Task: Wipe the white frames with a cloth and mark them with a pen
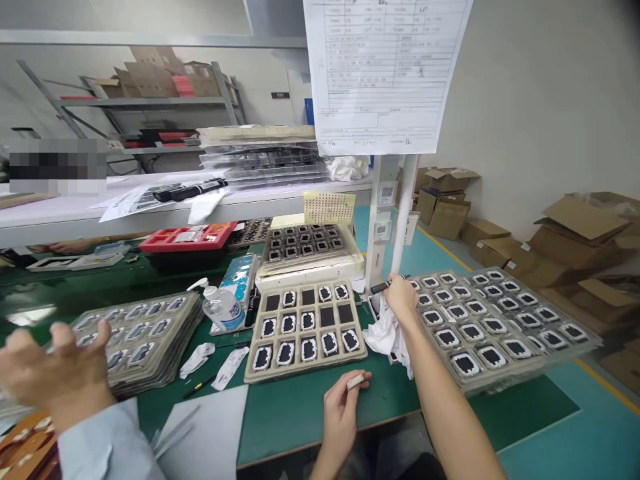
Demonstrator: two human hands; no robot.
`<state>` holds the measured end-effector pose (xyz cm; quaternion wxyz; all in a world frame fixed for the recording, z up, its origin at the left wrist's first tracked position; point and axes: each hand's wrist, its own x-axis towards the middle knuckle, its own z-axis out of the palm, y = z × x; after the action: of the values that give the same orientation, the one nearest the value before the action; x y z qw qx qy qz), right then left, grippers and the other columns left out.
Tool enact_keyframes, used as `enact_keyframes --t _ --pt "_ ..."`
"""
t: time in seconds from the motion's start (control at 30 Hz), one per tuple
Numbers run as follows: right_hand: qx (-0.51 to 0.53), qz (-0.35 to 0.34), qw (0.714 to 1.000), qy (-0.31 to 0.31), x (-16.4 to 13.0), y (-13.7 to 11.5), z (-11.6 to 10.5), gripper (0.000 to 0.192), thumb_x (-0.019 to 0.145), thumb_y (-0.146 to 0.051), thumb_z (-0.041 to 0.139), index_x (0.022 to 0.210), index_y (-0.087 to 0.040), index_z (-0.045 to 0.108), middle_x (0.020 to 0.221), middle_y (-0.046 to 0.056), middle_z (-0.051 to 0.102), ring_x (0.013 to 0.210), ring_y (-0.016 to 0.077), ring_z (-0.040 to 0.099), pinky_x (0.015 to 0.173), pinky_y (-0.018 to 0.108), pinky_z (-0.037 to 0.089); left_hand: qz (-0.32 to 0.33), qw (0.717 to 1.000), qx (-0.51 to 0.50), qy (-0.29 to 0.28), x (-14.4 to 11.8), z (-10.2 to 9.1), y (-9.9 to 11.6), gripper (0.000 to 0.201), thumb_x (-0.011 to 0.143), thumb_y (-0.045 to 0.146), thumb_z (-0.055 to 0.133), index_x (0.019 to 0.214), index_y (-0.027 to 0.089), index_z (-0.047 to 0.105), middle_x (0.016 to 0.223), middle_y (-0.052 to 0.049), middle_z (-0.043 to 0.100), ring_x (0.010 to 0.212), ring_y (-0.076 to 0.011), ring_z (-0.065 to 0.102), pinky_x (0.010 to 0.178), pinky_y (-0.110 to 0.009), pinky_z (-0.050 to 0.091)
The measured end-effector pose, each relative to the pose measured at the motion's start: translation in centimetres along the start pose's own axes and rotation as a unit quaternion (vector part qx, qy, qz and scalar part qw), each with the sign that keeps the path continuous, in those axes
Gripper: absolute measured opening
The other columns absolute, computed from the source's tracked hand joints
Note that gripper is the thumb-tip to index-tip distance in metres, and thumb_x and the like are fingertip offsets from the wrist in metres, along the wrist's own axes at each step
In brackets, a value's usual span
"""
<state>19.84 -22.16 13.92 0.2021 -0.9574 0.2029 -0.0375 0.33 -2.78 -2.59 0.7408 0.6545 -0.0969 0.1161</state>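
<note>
My left hand [341, 408], at the front edge of the green table, pinches a small flat whitish part [355, 381] between thumb and fingers. Farther back and to the right, my right hand [403, 299] is closed round a black marker [381, 287], whose end sticks out to the left. A crumpled white cloth [384, 333] lies just below that hand. Between my hands and the bottle sits a beige tray [295, 375] with several black-and-white framed parts in its pockets; some pockets show only dark squares. Stacked trays [487, 347] of similar parts stand to my right.
A co-worker's blurred hand [60, 373] in a pale blue sleeve reaches over another tray stack [175, 347] at left. A pump bottle [223, 308], tweezers [175, 430] on white paper and a red tray [190, 237] lie around. A paper sheet [385, 80] hangs above a post.
</note>
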Motion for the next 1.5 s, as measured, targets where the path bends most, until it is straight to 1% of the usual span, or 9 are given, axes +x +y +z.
enact_keyframes --t 0.1,0.4,0.83,0.97,1.1,1.17,1.27,1.37,1.5 --pt "-0.005 0.005 1.0 -0.004 -0.2 -0.2 -0.2 0.037 0.111 -0.046 0.072 0.138 -0.02 0.072 0.135 0.01 0.077 0.121 0.0261 0.076 0.109 0.052 0.065 -0.001 1.0 0.002 -0.001 0.1 0.0 0.0 0.039 0.112 0.052 0.066 0.117 0.019 0.086 0.114 -0.015 0.09 0.097 -0.0272 0.088 0.092 -0.037 0.073" --pt "-0.012 0.021 1.0 -0.005 -0.4 -0.7 -1.2 0.04 0.109 -0.046 0.074 0.141 -0.021 0.07 0.145 0.012 0.072 0.126 0.0272 0.074 0.108 0.051 0.066 -0.004 1.0 0.005 0.003 0.2 0.1 0.3 0.042 0.111 0.056 0.068 0.117 0.019 0.087 0.115 -0.015 0.09 0.098 -0.0281 0.088 0.094 -0.038 0.073" --pt "0.003 0.023 1.0 -0.017 -0.7 -0.3 -1.9 0.041 0.109 -0.045 0.075 0.14 -0.02 0.07 0.142 0.011 0.073 0.124 0.0271 0.075 0.106 0.051 0.067 0.005 1.0 0.022 0.002 0.4 0.2 0.0 0.046 0.109 0.06 0.068 0.114 0.019 0.088 0.112 -0.016 0.09 0.096 -0.0293 0.089 0.09 -0.039 0.075" --pt "0.0 0.021 1.0 -0.02 -0.8 -0.4 -1.8 0.04 0.109 -0.046 0.074 0.14 -0.021 0.07 0.143 0.011 0.073 0.124 0.027 0.074 0.107 0.051 0.066 0.005 0.999 0.018 0.034 0.5 0.4 0.5 0.041 0.104 0.061 0.074 0.109 0.024 0.09 0.105 -0.014 0.09 0.091 -0.0339 0.089 0.086 -0.047 0.077" --pt "-0.004 0.021 1.0 -0.022 -0.6 -0.3 -1.3 0.039 0.109 -0.046 0.074 0.14 -0.021 0.071 0.143 0.011 0.073 0.125 0.0271 0.074 0.108 0.051 0.066 0.012 0.998 0.013 0.066 1.1 0.6 1.4 0.025 0.097 0.06 0.08 0.1 0.037 0.09 0.092 -0.007 0.089 0.086 -0.0407 0.088 0.075 -0.058 0.077" --pt "-0.004 0.023 0.999 -0.023 -0.5 -0.3 -1.0 0.039 0.11 -0.045 0.074 0.14 -0.021 0.071 0.142 0.011 0.074 0.124 0.0269 0.075 0.108 0.051 0.066 0.007 0.996 0.005 0.084 1.5 0.8 2.2 0.018 0.094 0.057 0.082 0.099 0.041 0.089 0.087 -0.004 0.087 0.089 -0.0442 0.088 0.07 -0.062 0.076" --pt "-0.005 0.024 0.999 -0.023 -0.3 -0.3 -0.6 0.037 0.11 -0.044 0.074 0.139 -0.022 0.071 0.141 0.011 0.074 0.123 0.0263 0.075 0.108 0.05 0.066 -0.007 0.992 -0.014 0.123 1.9 1.0 3.4 0.015 0.089 0.052 0.083 0.099 0.042 0.088 0.082 -0.004 0.084 0.096 -0.0488 0.087 0.064 -0.065 0.074" --pt "-0.005 0.024 0.999 -0.02 -0.4 -0.3 -0.5 0.036 0.11 -0.044 0.074 0.138 -0.021 0.072 0.138 0.01 0.075 0.121 0.0258 0.076 0.106 0.05 0.067 -0.024 0.994 -0.017 0.106 2.0 1.1 4.3 0.015 0.085 0.053 0.085 0.096 0.041 0.086 0.081 -0.004 0.083 0.095 -0.0491 0.087 0.065 -0.066 0.074" --pt "-0.006 0.023 1.0 -0.018 -1.0 -0.5 -0.6 0.037 0.11 -0.044 0.074 0.139 -0.021 0.071 0.139 0.01 0.075 0.121 0.0259 0.076 0.106 0.05 0.067 -0.039 0.996 -0.016 0.081 2.0 1.0 4.6 0.016 0.085 0.052 0.085 0.095 0.04 0.085 0.086 -0.004 0.084 0.095 -0.0475 0.087 0.068 -0.066 0.075"
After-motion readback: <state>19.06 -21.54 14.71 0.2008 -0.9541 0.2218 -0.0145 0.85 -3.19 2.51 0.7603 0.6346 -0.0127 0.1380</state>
